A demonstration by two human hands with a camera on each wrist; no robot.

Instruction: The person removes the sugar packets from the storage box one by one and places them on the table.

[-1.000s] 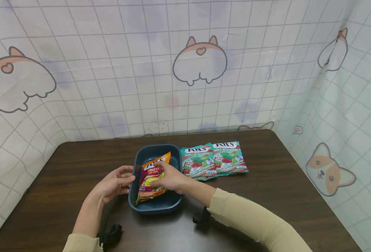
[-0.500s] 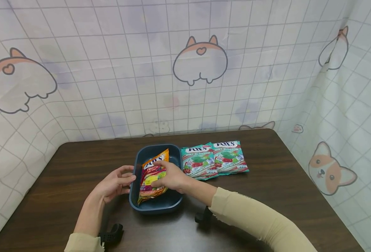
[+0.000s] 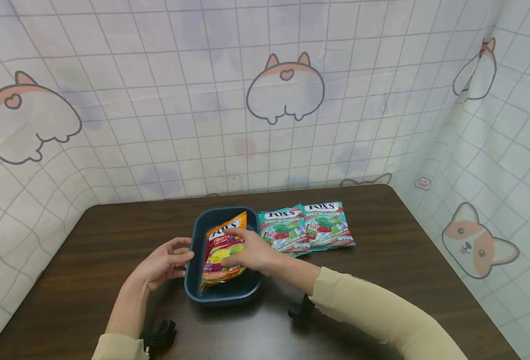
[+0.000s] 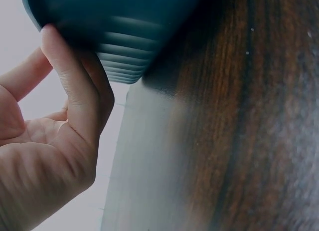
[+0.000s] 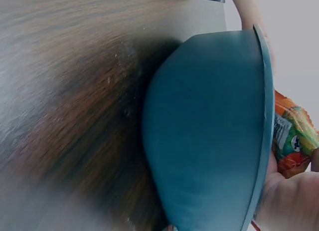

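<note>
An orange and red bag of Fox's fruit candy (image 3: pixel 221 270) lies slanted in a dark blue plastic tub (image 3: pixel 192 287). My right hand (image 3: pixel 253 252) grips this bag from its right side, thumb low and fingers across the print. In the right wrist view, the bag (image 5: pixel 293 136) shows past the rim of the tub (image 5: pixel 209 126), partly hidden by it. My left hand (image 3: pixel 167 260) touches the tub's left wall with its fingers. In the left wrist view, the fingertips of that hand (image 4: pixel 60 136) rest right at the tub's rim and outer wall.
Two green bags of Fox's Mint Blossom candy, a left one (image 3: pixel 285 230) and a right one (image 3: pixel 328 225), overlap just right of the tub. Dark wood table (image 3: pixel 111 250) lies underneath, with a patterned cloth (image 3: pixel 174 110) behind it.
The fruit candy bag has shifted slightly right inside the tub, along with my right hand and forearm. My left hand and the tub have hardly moved.
</note>
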